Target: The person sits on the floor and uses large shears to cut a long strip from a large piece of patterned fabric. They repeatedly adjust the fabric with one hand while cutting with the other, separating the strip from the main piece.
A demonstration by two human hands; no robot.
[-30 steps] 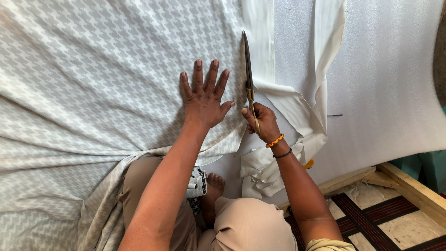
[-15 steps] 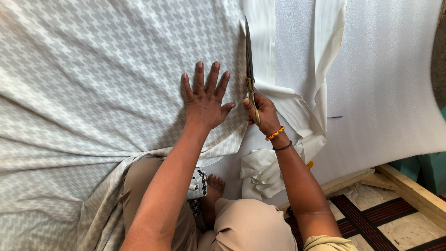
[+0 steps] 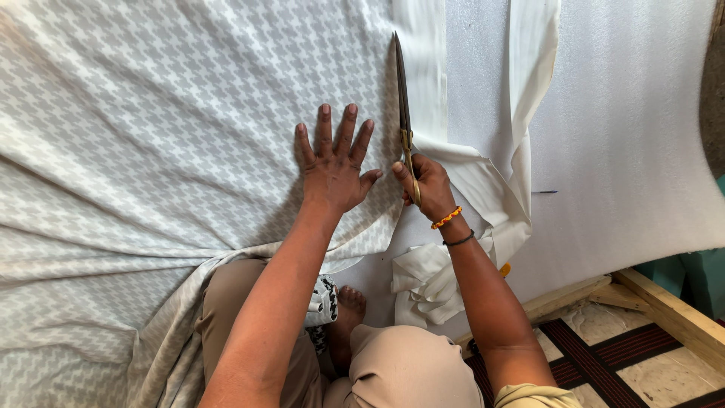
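My left hand (image 3: 334, 168) lies flat with spread fingers on a grey-and-white patterned fabric (image 3: 166, 143), pressing it down beside its right edge. Just to the right, my right hand (image 3: 427, 187) grips the handles of long tailor's scissors (image 3: 402, 106). Their blades point away from me, closed along the line between the patterned part and the plain white border strip (image 3: 423, 68). An orange bead bracelet and a dark band sit on my right wrist.
A cut white strip (image 3: 521, 143) trails down into a crumpled heap (image 3: 430, 283) by my knee. White foam sheet (image 3: 627, 128) covers the surface at right. A wooden frame edge (image 3: 664, 310) and tiled floor lie at lower right. My folded legs rest under the fabric's near edge.
The scissors' blades have come together and my right hand has edged slightly forward along the fabric edge. My left hand stays flat in the same place.
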